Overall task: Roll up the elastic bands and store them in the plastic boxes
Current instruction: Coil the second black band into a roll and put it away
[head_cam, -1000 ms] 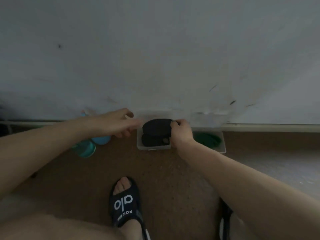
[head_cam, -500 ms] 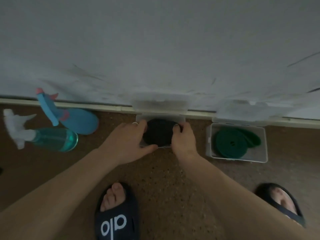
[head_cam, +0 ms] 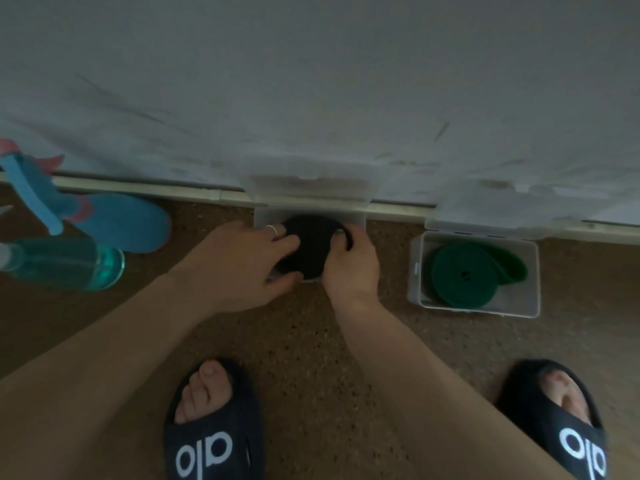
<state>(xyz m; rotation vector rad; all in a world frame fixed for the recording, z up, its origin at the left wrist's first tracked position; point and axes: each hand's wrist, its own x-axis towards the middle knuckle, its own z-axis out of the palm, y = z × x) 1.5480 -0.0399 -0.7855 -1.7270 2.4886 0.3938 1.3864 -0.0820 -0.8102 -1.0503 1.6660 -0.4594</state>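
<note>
Black elastic band (head_cam: 310, 247), rolled into a thick coil, is sitting in the open clear plastic box (head_cam: 358, 221) that is standing against the foot of the wall (head_cam: 311, 81). Both hands are working on it. Left hand (head_cam: 239, 265) is reaching in from the left side, fingers curling over the coil's near-left edge and thumb tucking under the front of it (a thin ring is glinting on one finger). Right hand (head_cam: 351, 261) is gripping the coil's right edge, fingers hooking over the top of the roll. Whether the coil is lying fully down in the box I cannot tell; the hands are covering the box's front rim.

Off to the right, well apart, a second clear box (head_cam: 530, 308) is standing open with a rolled green band (head_cam: 464, 275) lying inside, its loose end bulging toward the right wall. Over on the left, two spray bottles are lying on the speckled brown floor (head_cam: 311, 341): a blue one (head_cam: 117, 221) nearer the wall, a teal one (head_cam: 65, 263) just in front. Black slides (head_cam: 213, 441) are showing on both feet at the bottom.
</note>
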